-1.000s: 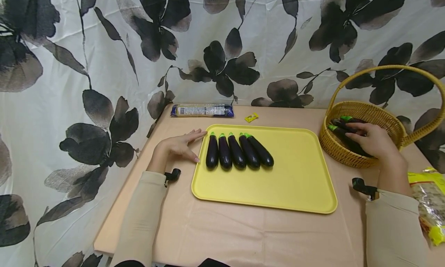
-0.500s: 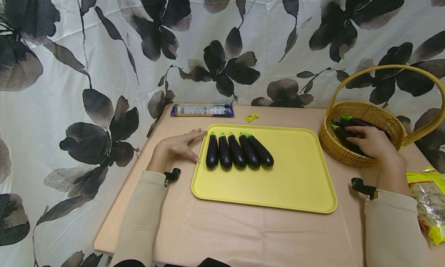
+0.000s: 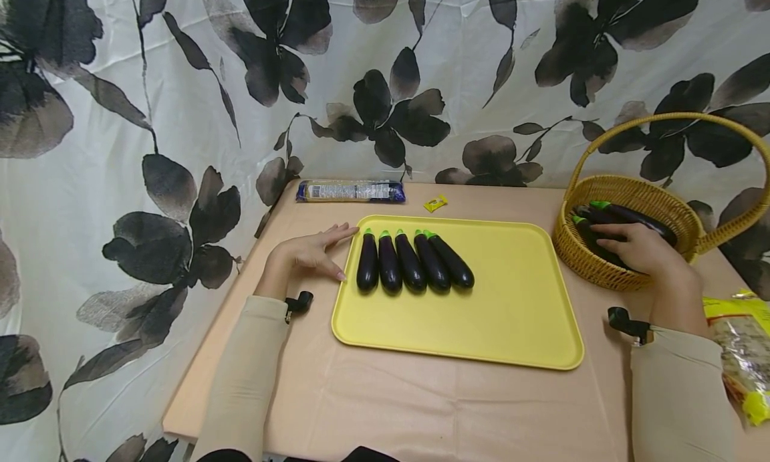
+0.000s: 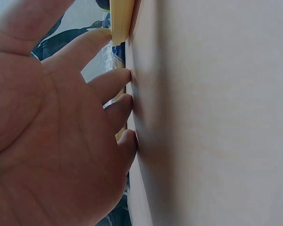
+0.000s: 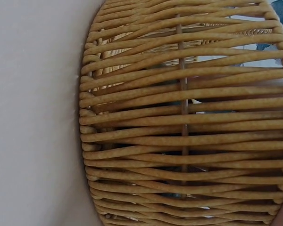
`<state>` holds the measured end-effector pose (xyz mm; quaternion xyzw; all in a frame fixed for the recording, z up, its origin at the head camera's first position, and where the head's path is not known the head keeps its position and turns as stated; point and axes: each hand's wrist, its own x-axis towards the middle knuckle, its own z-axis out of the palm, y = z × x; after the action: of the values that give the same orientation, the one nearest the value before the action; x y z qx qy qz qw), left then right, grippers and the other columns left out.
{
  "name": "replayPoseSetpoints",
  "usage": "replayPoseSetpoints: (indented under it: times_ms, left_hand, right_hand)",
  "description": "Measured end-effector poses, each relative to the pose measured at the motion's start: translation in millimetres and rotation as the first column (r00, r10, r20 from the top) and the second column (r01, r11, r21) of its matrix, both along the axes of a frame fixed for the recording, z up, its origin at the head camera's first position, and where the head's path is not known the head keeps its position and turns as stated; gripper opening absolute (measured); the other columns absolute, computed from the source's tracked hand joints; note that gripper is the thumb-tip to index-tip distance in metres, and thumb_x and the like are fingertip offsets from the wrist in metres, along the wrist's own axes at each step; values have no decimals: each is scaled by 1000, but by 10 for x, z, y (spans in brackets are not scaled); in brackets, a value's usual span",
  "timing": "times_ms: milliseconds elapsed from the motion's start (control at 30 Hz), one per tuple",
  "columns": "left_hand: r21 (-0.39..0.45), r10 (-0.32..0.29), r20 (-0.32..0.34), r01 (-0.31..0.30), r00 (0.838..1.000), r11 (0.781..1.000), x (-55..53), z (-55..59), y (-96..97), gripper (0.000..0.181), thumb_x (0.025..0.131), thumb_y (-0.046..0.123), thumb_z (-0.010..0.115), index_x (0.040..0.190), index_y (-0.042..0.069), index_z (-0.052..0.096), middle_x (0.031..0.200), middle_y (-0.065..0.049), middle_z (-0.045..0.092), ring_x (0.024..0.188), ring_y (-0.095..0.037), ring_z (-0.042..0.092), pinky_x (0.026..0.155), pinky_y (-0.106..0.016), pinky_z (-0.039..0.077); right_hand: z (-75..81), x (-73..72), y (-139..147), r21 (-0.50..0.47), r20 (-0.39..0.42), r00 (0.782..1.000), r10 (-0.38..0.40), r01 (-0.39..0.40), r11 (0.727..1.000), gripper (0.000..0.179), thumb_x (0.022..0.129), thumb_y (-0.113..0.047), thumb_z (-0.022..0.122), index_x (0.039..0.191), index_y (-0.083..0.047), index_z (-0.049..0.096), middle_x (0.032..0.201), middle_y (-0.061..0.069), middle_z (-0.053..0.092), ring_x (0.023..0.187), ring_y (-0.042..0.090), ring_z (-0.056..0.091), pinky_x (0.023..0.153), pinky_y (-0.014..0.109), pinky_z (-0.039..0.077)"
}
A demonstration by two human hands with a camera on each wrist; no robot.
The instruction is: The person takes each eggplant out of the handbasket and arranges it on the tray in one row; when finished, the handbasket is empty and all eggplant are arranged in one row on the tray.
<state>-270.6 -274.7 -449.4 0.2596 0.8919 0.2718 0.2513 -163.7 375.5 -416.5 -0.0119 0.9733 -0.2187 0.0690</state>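
The left hand (image 3: 309,253) is spread wide, its thumb and forefinger touching the left edge of the yellow tray (image 3: 481,321) on the bench (image 3: 421,402). Five eggplants (image 3: 410,261) lie side by side along the tray's far left part, green tops away from the person. The right hand (image 3: 652,251) reaches inside the wicker basket (image 3: 580,265), its fingers on the nearest of more eggplants (image 3: 644,219); whether it grips that one I cannot tell. Behind the tray lies a long packet (image 3: 351,192).
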Motion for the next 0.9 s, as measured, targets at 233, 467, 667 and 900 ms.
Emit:
replayPoseSetpoints:
  times_ms: [233,467,667,900]
  left_hand:
    - [0,-5,-4,5,1000,1000,-2,-2,4,124,68,50,96,167,39,21,177,0,-2,163,-27,-11,130,-58,-5]
    - [10,9,21,-9,1000,1000,12,11,15,124,68,49,96,166,39,22,177,2,-3,163,-25,-12,130,-57,-6]
    - [4,2,8,-2,1000,1000,20,20,12,123,69,48,96,167,38,21,177,0,-3,163,-25,-12,130,-58,-6]
    - [12,-3,1,3,1000,1000,26,26,1,123,69,46,96,167,36,22,177,-1,-2,163,-26,-11,130,-56,-5]
  right_hand:
    - [3,31,17,-40,-55,998,-11,9,999,50,113,-31,44,153,-1,48,156,42,31,144,65,24,113,80,22]
    - [59,96,25,-106,-96,993,-74,63,992,56,113,-37,40,156,-2,44,157,41,31,140,62,31,111,80,26]
    - [125,119,-10,-163,-123,981,-148,127,978,61,111,-45,42,159,-7,41,156,41,34,131,54,40,106,75,36]
    - [200,151,-80,-179,-146,975,-166,139,974,61,110,-46,43,160,-11,40,154,39,39,124,49,46,93,58,49]
